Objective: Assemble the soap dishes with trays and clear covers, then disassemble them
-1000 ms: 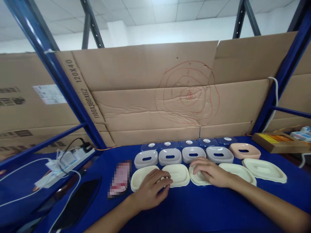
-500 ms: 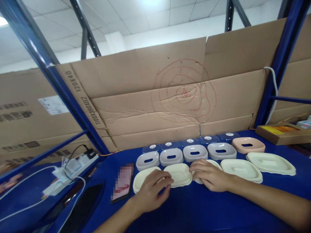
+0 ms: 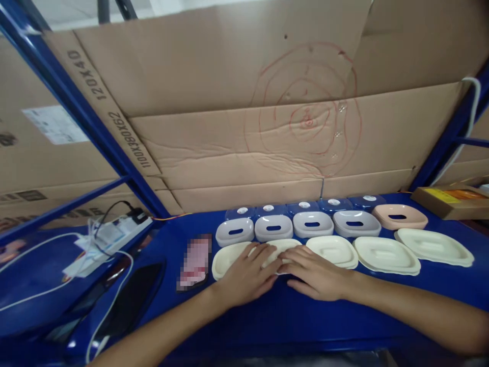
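1. Left hand (image 3: 250, 272) and right hand (image 3: 317, 275): both are lying palm down with fingers loosely bent and slightly parted, tips nearly meeting. Whether either is gripping cannot be told; the finger undersides are not showing.
2. Cream tray (image 3: 287, 244), second from left in a row of five: it is lying on the blue table (image 3: 244, 331), the fingers of both hands hiding much of it.
3. Grey bowls (image 3: 235, 240): four are standing behind the trays and partly hiding the blue boxes (image 3: 254, 212). The boxes' round stickers (image 3: 268, 208) are carrying print too small to read.
4. Phone (image 3: 195, 257): coarse blocks are masking its screen.
5. Cardboard sheet (image 3: 183, 76): it is bearing "1100X380X62" and "120X40". The white label (image 3: 57, 125) at left is showing illegible text.
6. Brown box (image 3: 453, 206): the right edge of view is cutting it off; its yellow label (image 3: 439, 195) is appearing blurred.
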Demonstrator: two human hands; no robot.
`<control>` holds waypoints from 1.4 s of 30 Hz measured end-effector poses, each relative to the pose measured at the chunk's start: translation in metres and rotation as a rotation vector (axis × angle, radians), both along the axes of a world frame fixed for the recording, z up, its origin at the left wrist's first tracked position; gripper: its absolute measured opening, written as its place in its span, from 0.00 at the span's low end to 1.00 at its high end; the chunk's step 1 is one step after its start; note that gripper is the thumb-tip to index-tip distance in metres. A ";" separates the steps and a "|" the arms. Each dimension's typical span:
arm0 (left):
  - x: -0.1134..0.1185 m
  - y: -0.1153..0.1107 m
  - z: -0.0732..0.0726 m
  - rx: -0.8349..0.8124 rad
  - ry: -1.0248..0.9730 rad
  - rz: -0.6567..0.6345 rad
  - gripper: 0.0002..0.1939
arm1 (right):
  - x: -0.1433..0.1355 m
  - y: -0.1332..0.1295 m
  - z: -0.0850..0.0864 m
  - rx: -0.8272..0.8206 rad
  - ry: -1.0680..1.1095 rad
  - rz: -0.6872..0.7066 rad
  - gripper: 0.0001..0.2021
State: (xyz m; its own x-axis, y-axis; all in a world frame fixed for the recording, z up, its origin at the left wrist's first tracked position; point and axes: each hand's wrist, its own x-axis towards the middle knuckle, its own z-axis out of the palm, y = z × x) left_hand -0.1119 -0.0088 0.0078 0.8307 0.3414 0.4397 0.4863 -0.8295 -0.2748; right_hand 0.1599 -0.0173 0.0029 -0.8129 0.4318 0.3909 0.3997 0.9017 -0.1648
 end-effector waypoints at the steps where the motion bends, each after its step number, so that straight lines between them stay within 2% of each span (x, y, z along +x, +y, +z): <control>1: -0.002 0.003 -0.002 -0.043 -0.014 0.012 0.21 | -0.001 0.001 -0.003 -0.005 -0.005 -0.006 0.15; 5: -0.013 0.017 -0.007 -0.197 -0.080 0.078 0.26 | 0.004 0.004 -0.010 0.056 -0.028 0.039 0.16; 11: -0.026 0.029 0.010 -0.290 -0.148 0.222 0.30 | 0.009 0.004 -0.010 0.115 -0.019 0.084 0.15; 14: -0.028 0.028 0.013 -0.315 -0.082 0.272 0.34 | 0.008 0.004 -0.010 0.110 -0.020 0.091 0.15; 21: -0.015 0.015 -0.007 -0.314 0.030 0.253 0.34 | 0.007 0.004 -0.009 0.099 -0.030 0.077 0.14; 24: -0.017 0.017 0.006 -0.297 -0.005 0.251 0.33 | 0.007 0.004 -0.009 0.115 -0.037 0.073 0.14; 26: -0.030 0.024 0.027 -0.279 -0.083 0.305 0.32 | 0.008 0.004 -0.010 0.105 -0.031 0.081 0.14; 27: -0.042 0.028 0.040 -0.272 -0.154 0.378 0.30 | 0.008 0.005 -0.010 0.096 -0.021 0.087 0.14; 30: -0.088 0.043 0.074 -0.272 -0.362 0.721 0.32 | 0.010 0.006 -0.014 0.065 0.010 0.096 0.16; 32: -0.118 0.052 0.086 -0.388 -0.352 0.838 0.34 | 0.010 0.006 -0.015 0.055 0.013 0.090 0.17; 34: -0.138 0.058 0.087 -0.471 -0.293 0.834 0.33 | 0.010 0.006 -0.015 0.051 0.010 0.086 0.17; 36: -0.147 0.062 0.082 -0.505 -0.248 0.817 0.33 | 0.009 0.006 -0.014 0.062 0.005 0.089 0.17; 42: -0.141 0.068 0.064 -0.507 -0.163 0.845 0.31 | 0.009 0.006 -0.011 0.107 -0.009 0.078 0.16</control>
